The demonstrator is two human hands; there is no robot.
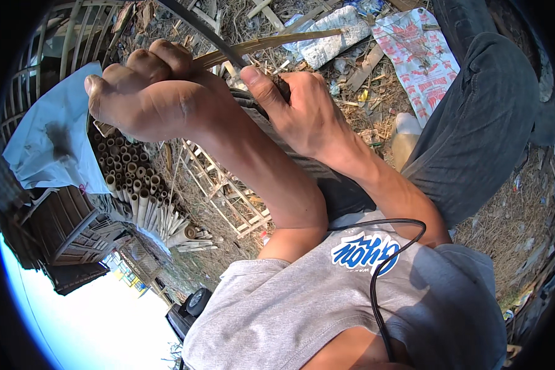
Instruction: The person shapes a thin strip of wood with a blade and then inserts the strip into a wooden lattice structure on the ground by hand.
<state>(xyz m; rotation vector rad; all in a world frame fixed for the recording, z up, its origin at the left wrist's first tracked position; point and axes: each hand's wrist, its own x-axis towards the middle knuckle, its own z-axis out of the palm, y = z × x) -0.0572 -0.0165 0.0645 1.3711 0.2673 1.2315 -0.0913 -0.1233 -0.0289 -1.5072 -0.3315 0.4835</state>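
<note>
The left hand [149, 92] squeezes a flat, woody bamboo strip [277, 42]. The right hand [305, 114] holds a long, dark metal knife [203, 29].

Dark grey blade [197, 29], tan strip [290, 39] I make out from afar, light grey shirt [277, 308] with blue-and-white print, faded black trousers [475, 123], red-printed white sheet [416, 55], pale blue tarp [34, 142]

Littered outdoor work yard [496, 213], stacked bamboo poles [137, 179], slatted frame [254, 226]
</note>
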